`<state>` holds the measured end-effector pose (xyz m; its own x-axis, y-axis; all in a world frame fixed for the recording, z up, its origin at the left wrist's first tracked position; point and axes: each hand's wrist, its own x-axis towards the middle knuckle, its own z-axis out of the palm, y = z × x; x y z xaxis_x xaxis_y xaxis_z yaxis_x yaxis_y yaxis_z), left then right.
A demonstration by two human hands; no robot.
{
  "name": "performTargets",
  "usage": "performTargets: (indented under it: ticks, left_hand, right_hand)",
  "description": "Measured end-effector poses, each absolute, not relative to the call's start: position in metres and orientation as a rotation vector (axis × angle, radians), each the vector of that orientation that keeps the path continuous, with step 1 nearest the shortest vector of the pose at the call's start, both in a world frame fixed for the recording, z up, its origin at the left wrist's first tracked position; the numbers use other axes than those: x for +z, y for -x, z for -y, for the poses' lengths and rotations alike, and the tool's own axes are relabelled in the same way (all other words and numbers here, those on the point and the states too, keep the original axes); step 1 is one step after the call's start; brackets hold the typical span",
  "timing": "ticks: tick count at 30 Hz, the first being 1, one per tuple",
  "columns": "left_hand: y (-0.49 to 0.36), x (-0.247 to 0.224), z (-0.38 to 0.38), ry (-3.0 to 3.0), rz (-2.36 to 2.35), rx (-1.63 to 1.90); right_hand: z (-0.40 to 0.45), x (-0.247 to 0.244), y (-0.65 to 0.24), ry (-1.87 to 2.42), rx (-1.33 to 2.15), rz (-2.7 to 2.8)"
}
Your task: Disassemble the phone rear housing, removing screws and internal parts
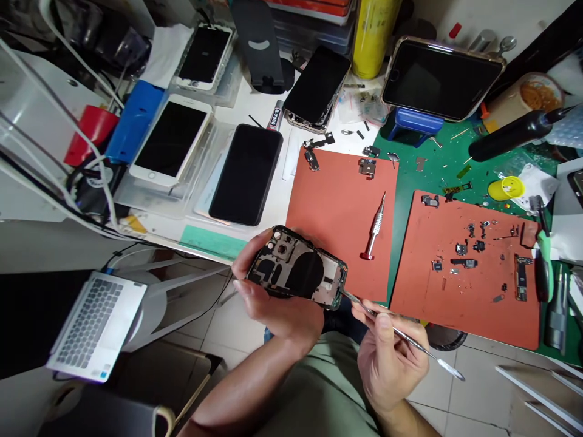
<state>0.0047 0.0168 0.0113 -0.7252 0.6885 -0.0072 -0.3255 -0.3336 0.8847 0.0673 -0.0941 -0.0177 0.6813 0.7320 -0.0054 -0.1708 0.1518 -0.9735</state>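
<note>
An opened phone housing (298, 267) is held tilted in my left hand (282, 312), with its inside facing up and the fingers and thumb around its left end and lower edge. My right hand (394, 355) pinches a thin metal pry tool (410, 341) between thumb and fingers. The tool's narrow tip touches or is right beside the housing's right end; its flat blade points to the lower right. Behind the hands lies an orange-red mat (341, 200) with a silver screwdriver (376, 227) on it.
A second red mat (469, 303) at the right bears many small phone parts. Several phones stand or lie behind, among them a black one (246, 175) and a white one (172, 139). A yellow bottle (376, 36) stands at the back. A laptop (96, 325) is at lower left.
</note>
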Motion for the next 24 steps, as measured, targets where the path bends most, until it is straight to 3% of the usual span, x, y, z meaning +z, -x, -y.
performTargets:
  ticks: [24]
  left_hand:
    - [-0.014, 0.01, -0.013, -0.859, -1.29, 2.345]
  right_hand:
    - [0.079, 0.001, -0.084, 1.438, 0.7, 0.707]
